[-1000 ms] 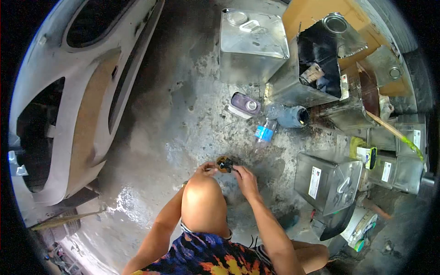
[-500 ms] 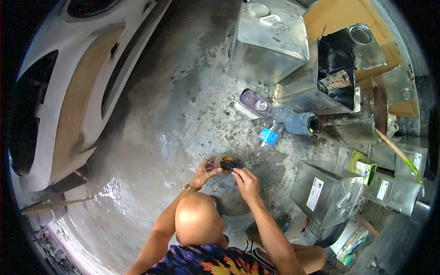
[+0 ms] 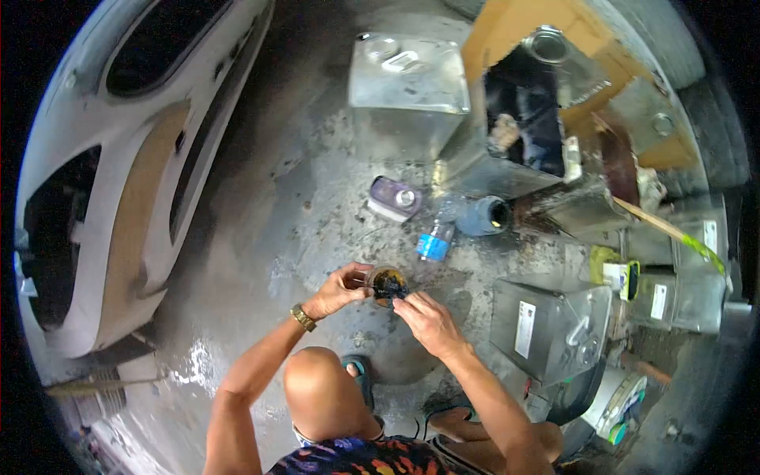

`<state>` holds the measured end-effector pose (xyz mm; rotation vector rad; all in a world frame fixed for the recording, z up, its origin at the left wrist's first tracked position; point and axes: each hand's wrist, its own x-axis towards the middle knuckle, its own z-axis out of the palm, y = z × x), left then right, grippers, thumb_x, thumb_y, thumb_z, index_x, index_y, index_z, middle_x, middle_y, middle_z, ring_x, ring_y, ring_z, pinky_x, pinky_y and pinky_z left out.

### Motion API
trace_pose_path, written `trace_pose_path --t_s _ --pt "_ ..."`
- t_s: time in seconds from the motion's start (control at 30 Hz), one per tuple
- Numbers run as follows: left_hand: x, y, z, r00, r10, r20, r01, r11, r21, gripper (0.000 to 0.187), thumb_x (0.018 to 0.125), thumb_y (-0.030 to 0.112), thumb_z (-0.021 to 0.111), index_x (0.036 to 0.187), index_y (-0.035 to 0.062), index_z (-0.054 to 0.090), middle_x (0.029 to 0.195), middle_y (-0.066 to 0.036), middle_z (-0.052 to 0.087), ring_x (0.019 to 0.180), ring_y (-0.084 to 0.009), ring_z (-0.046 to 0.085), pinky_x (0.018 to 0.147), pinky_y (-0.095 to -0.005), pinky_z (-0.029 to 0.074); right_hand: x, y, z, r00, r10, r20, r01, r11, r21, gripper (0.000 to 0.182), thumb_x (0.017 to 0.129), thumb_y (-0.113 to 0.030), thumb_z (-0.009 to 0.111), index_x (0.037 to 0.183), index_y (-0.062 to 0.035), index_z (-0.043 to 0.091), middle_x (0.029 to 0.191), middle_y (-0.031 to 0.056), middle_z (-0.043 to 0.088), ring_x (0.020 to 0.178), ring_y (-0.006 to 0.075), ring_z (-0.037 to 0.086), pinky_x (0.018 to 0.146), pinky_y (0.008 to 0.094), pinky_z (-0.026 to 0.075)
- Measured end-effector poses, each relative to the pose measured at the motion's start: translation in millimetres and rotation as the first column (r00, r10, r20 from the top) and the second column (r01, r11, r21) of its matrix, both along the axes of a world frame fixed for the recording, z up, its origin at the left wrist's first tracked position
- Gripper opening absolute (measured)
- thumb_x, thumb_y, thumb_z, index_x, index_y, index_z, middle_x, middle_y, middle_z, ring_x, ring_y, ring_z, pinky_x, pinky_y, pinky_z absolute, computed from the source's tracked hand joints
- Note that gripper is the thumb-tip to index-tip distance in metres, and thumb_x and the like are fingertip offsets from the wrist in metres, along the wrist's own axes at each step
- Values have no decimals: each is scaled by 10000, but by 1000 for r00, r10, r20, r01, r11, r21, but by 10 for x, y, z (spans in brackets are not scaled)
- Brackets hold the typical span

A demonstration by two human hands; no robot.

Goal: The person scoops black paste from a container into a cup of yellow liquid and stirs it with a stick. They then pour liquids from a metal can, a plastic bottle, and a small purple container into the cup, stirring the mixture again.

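Observation:
A small clear cup (image 3: 382,275) with dark and amber stuff inside sits between my hands. My left hand (image 3: 340,291), with a gold watch at the wrist, grips the cup's left side. At the cup's right edge my right hand (image 3: 426,317) has its fingers pinched together over the dark stuff. Whatever it holds is too small and dark to make out. Beyond the cup lies a clear bottle with a blue label (image 3: 431,247), near a bluish cut-open bottle (image 3: 483,216) and a purple-topped can (image 3: 396,198).
A closed metal tin (image 3: 408,79) and a cut-open tin with a black inside (image 3: 507,170) stand ahead. To the right are another tin (image 3: 546,328) and a stick with a green end (image 3: 673,231). A large white moulded panel (image 3: 119,261) lines the left.
The view has shifted and tilted, so the tins and bottles appear further left. Both hands are still at the cup, and more of my left foot shows.

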<state>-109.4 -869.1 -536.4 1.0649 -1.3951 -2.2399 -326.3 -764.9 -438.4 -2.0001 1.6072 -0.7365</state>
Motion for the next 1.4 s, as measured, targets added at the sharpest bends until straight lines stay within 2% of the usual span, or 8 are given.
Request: trace_pose_path --t_s 0.2,0.33,0.43,0.57,0.7,0.83,1.1,1.4 --pt "-549 -268 803 980 -192 -51 191 981 -26 515 805 148 741 1268 71 532 1054 -77 647 993 -160 600 871 -324 495 -446 167 998 999 -41 -34 41 999 -10 185 852 -53 648 1033 -10 642 923 101 582 825 279 607 710 380 512" --pt "-905 -170 1087 938 -317 -141 314 949 -42 625 807 266 750 1319 38 474 1152 -103 611 1068 -181 585 944 -341 476 -731 446 1630 992 -127 -24 127 992 -7 193 859 -46 614 1051 -23 624 925 105 577 850 288 617 741 396 519" --pt "-1180 21 1294 953 -269 -138 264 963 -52 581 803 259 749 1283 49 497 1158 -86 607 1056 -175 583 917 -328 481 -864 649 1846 975 -221 -27 214 964 -159 204 780 -17 721 973 -4 654 832 102 607 754 266 631 644 353 526" --pt "-1497 406 1357 966 -128 -223 143 988 52 494 796 166 753 1235 78 546 1042 -53 624 954 -139 593 837 -301 495 -933 906 1749 926 -370 -76 354 920 -170 159 804 -24 705 952 4 656 835 119 617 734 267 634 641 351 520" --pt "-1717 585 1423 950 -244 -192 249 969 -2 475 802 135 741 1228 71 540 1095 -42 614 995 -132 572 881 -305 473 -1016 1003 1759 862 -506 29 507 857 -90 130 851 -66 661 965 -6 641 871 135 625 778 319 636 674 384 511" --pt "-1828 606 1345 939 -276 -208 276 961 -27 486 808 126 733 1248 59 536 1040 -36 631 950 -124 587 874 -297 474 -1044 1165 2080 846 -532 41 533 845 -42 129 848 -46 662 971 -8 645 867 141 617 775 321 631 669 384 501" --pt "-1901 648 1399 903 -335 -269 354 935 22 478 812 111 747 1243 55 547 1029 -28 638 922 -103 591 833 -267 482 -1140 1171 1740 843 -535 -55 531 844 -76 143 848 -38 660 986 -3 642 829 139 610 733 317 615 636 386 490" --pt "-2050 766 1446 942 -242 -234 255 966 27 433 812 102 716 1208 54 550 1043 -39 620 959 -129 577 874 -296 474 -1039 1341 1870 799 -600 -47 595 799 -85 165 854 -56 661 1013 -15 640 858 118 622 761 294 630 663 370 518"
